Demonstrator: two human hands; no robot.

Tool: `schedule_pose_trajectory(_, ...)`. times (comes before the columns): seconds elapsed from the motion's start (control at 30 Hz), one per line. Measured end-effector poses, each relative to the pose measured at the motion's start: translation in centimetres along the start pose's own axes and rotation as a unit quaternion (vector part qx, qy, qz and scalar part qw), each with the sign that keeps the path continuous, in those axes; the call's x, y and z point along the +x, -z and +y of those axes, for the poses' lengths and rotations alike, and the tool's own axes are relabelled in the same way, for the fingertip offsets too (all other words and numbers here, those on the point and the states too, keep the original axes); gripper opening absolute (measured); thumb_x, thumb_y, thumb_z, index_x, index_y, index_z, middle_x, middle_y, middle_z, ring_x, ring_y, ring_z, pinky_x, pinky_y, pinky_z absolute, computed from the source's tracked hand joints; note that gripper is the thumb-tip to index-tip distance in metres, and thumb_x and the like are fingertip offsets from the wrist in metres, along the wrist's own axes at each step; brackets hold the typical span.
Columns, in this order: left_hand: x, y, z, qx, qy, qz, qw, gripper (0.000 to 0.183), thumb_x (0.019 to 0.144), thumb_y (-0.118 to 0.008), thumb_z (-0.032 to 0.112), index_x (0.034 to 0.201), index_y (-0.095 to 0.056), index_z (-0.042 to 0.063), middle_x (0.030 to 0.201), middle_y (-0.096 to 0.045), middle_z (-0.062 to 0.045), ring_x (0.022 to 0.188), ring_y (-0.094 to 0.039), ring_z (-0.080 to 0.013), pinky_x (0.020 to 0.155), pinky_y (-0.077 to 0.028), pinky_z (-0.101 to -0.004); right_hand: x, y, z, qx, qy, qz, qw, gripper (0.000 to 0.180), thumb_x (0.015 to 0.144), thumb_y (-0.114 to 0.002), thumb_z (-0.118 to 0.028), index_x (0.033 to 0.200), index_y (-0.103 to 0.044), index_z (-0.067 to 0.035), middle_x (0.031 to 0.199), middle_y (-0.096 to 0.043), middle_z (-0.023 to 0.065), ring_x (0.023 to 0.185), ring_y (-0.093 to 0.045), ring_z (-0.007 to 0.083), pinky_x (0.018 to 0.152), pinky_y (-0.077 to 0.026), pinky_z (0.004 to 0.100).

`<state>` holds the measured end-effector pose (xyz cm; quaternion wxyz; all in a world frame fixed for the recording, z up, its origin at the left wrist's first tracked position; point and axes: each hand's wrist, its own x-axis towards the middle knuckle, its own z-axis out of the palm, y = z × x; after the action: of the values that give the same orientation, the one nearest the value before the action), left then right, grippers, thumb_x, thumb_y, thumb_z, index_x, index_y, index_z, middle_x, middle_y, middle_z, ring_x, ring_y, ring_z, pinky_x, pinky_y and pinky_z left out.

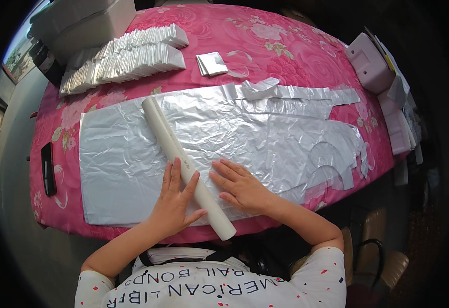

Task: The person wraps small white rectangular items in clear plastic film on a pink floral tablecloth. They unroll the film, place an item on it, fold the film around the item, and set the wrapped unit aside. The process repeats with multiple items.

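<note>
A thin silvery plastic film sheet, creased and layered, lies spread before me. On it a white plastic pipe rests diagonally, its near end past the sheet's front edge. With fingers spread, my left hand lies against the pipe and does not grasp it. To the pipe's right, my right hand presses flat on the film, holding nothing. At the right end, the film splits into strips and a part with a curved cut edge.
Rows of folded silvery packets stand at the back left by a white foam box and a dark container. Two or more flat packets lie apart. A phone lies left; foam blocks stand right on the pink floral tablecloth.
</note>
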<state>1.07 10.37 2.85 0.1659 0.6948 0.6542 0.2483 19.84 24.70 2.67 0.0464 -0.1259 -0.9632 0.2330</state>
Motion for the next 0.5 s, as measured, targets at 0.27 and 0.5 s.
schedule_pose_trajectory(0.27, 3.8, -2.4, 4.0, 0.005, -0.070, -0.048, 0.996, 0.073, 0.073, -0.066, 0.041, 0.133, -0.040, 0.008, 0.144, -0.006, -0.030, 0.133, -0.005, -0.0490, 0.106, -0.020, -0.0496, -8.4, 6.2, 15.3, -0.139, -0.235, 0.132, 0.953, 0.047, 0.089, -0.044, -0.024, 0.131, -0.041, -0.004, 0.134, -0.041, 0.0177, 0.126, -0.036, 0.0316, 0.106, -0.025, 0.0371)
schedule_pose_trajectory(0.5, 4.8, -3.4, 5.7, 0.020, -0.118, -0.065, 0.991, 0.065, 0.072, -0.064, 0.041, 0.126, -0.049, 0.007, 0.142, -0.018, -0.028, 0.133, -0.011, -0.0464, 0.106, -0.022, -0.0472, -17.4, 9.2, 24.4, -0.295, -0.390, 0.294, 0.821, 0.029, 0.087, -0.048, -0.018, 0.108, -0.059, -0.002, 0.108, -0.059, 0.0161, 0.102, -0.056, 0.0276, 0.092, -0.039, 0.0356)
